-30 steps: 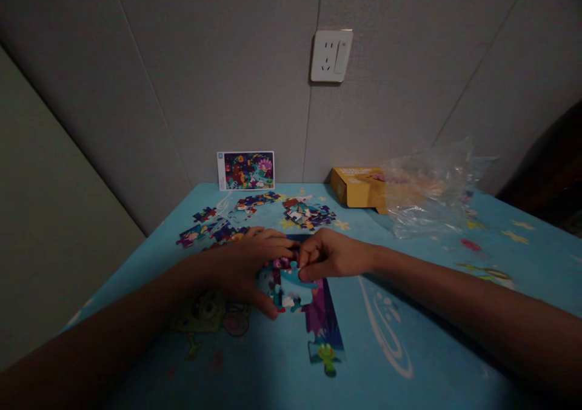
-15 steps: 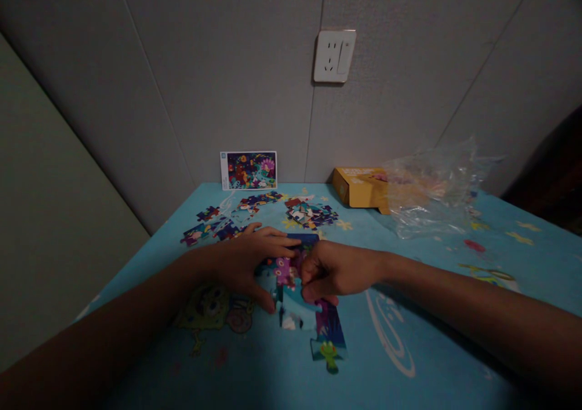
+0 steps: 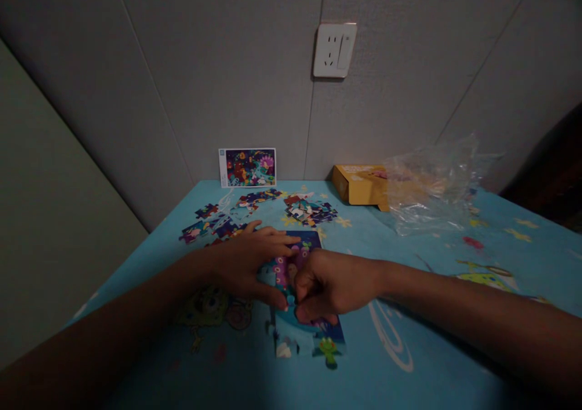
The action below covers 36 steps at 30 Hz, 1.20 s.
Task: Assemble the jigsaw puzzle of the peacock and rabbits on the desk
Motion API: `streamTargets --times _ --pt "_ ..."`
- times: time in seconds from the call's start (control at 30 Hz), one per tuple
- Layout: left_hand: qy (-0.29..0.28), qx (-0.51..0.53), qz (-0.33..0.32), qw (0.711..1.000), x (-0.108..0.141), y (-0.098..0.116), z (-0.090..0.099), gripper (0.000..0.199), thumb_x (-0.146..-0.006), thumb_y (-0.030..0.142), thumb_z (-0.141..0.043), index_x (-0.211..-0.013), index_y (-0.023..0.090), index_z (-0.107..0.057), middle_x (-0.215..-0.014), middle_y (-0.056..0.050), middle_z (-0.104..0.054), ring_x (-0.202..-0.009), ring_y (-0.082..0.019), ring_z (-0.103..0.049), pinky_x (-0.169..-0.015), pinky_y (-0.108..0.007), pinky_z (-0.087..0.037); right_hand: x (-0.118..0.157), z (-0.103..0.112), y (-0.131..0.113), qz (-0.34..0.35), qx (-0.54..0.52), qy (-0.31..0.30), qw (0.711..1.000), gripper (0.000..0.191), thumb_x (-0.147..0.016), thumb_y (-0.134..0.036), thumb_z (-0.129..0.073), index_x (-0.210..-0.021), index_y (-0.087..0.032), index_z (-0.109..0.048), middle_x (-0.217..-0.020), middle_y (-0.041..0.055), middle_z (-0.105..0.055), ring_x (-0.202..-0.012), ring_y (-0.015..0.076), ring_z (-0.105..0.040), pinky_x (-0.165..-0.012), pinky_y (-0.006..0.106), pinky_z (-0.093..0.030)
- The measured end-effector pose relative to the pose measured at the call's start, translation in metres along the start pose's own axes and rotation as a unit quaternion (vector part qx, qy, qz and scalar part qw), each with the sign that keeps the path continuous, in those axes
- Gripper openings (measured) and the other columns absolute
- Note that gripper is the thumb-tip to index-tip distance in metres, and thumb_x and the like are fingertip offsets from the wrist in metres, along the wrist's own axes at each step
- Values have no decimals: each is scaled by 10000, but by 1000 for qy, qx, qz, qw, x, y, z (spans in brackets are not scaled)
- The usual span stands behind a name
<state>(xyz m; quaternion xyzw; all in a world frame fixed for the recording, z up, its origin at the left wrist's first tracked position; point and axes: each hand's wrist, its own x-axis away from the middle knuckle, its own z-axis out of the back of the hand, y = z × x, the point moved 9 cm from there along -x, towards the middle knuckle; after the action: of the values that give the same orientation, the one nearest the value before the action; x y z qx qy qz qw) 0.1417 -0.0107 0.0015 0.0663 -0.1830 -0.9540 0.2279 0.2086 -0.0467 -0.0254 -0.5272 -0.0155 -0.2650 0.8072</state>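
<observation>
The left hand, fingers spread wide, lies over the 10 o'clock side of the puzzle on the table; the right hand, fingers curled narrow, rests at 3 o'clock, whether gripping anything cannot be told. Doing this well likely calls for a steady left hand, tabs matched to notches, and straight downward pressure that spares joined edges. On the blue, cartoon-printed surface, loose pieces lie at 10 o'clock, a card stands by the gray wall at 11, a heap at 12 beneath an outlet, a yellow box at 1, a clear bag at 2.
</observation>
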Motion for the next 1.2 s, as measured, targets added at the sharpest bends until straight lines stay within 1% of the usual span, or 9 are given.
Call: streamTargets --times 0.1,0.2,0.3,0.4,0.53,0.67,0.9,1.03,1.2 --pt "9 -7 -3 1000 -1 2 0 798 -707 696 -716 -1363 281 -530 -1515 -121 -455 -1365 -412 -415 -1111 -622 -223 0 -1 -2 11 49 6 999 204 -833 -226 -689 -654 -143 -635 -513 -64 -552 -485 62 -515 -530 184 -391" --pt "15 -24 -7 1000 -2 5 -2 788 -722 698 -700 -1356 264 -530 -1506 -135 -463 -1347 -411 -432 -1126 -633 -173 0 3 -7 37 111 36 992 241 -801 -254 -733 -619 -144 -621 -518 -69 -528 -476 53 -460 -503 190 -337" --pt "29 -30 -9 999 -2 6 -3 776 -724 694 -699 -1348 264 -529 -1489 -138 -479 -1332 -403 -444 -1132 -621 -170 0 4 -10 48 140 45 988 262 -791 -273 -748 -601 -146 -619 -516 -71 -518 -467 52 -420 -492 203 -308" --pt "37 -31 -10 999 -3 6 -4 761 -730 686 -695 -1335 253 -534 -1474 -146 -491 -1308 -402 -460 -1118 -625 -186 0 6 -11 32 163 51 985 233 -771 -266 -769 -616 -147 -643 -526 -67 -537 -473 53 -426 -505 206 -315" --pt "41 -35 -17 998 -3 7 -4 765 -726 680 -702 -1330 242 -532 -1463 -148 -496 -1293 -399 -463 -1097 -607 -229 0 8 -9 -16 197 58 978 212 -740 -286 -800 -640 -148 -674 -550 -57 -569 -489 58 -452 -510 209 -323" --pt "43 -44 -13 998 -4 8 -5 764 -720 664 -714 -1323 231 -532 -1450 -148 -506 -1281 -403 -470 -1086 -600 -253 -2 11 -6 -38 231 64 970 262 -708 -340 -822 -624 -151 -662 -534 -55 -554 -481 64 -438 -503 222 -314" --pt "51 -47 -11 998 -4 8 -5 726 -724 640 -715 -1297 229 -543 -1436 -148 -519 -1247 -395 -491 -1079 -588 -258 -4 11 3 -47 192 47 979 364 -727 -419 -800 -567 -155 -608 -533 -52 -564 -494 68 -460 -513 226 -337" --pt "43 -52 -10 998 -5 8 -5 712 -732 645 -706 -1278 213 -555 -1430 -151 -521 -1240 -400 -495 -1064 -576 -283 -4 11 5 -55 164 41 984 375 -742 -397 -799 -546 -156 -589 -459 -67 -530 -450 64 -463 -512 219 -360" --pt "33 -59 -7 998 -6 6 -7 685 -736 672 -701 -1232 217 -574 -1445 -140 -509 -1254 -390 -483 -1068 -556 -278 -4 12 11 -78 126 29 989 362 -748 -382 -801 -560 -157 -588 -437 -80 -531 -424 63 -480 -495 208 -377"
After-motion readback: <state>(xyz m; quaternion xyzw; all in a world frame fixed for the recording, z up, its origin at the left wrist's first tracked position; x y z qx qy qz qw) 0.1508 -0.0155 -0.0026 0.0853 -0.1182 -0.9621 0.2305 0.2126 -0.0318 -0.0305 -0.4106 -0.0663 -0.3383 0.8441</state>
